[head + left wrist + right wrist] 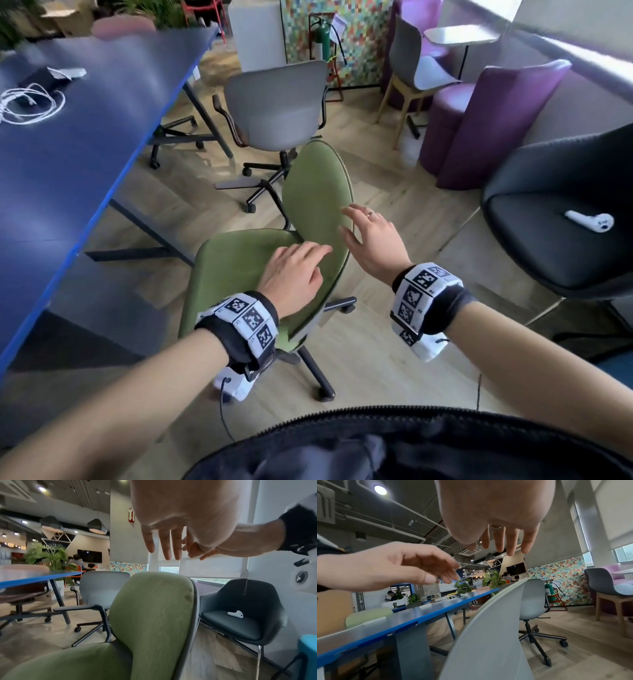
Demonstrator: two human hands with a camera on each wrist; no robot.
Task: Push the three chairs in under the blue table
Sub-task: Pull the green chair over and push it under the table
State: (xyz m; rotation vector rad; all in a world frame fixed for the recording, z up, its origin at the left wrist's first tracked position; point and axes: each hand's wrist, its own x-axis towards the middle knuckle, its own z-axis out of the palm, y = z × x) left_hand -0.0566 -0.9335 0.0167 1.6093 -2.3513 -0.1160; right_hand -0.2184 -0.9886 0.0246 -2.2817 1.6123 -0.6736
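Observation:
A green swivel chair [239, 274] stands out from the blue table [68, 154], its seat turned toward the table. My left hand [294, 270] hovers with straight fingers over the front of its backrest [154, 615]. My right hand [371, 240], also open, is just behind the backrest's edge, above its grey rear shell [488, 635]. Whether either hand touches the chair I cannot tell. A grey swivel chair [277, 102] stands farther along, away from the table. A third chair [22, 597] sits under the table, only its wheeled base [174, 135] showing from above.
A black armchair [548, 240] with a white controller [589, 221] on its seat stands close on my right. Purple seats [489, 126] and a fire extinguisher [322, 37] are beyond. A white cable [27, 102] lies on the table. The table's legs [144, 226] slant to the floor.

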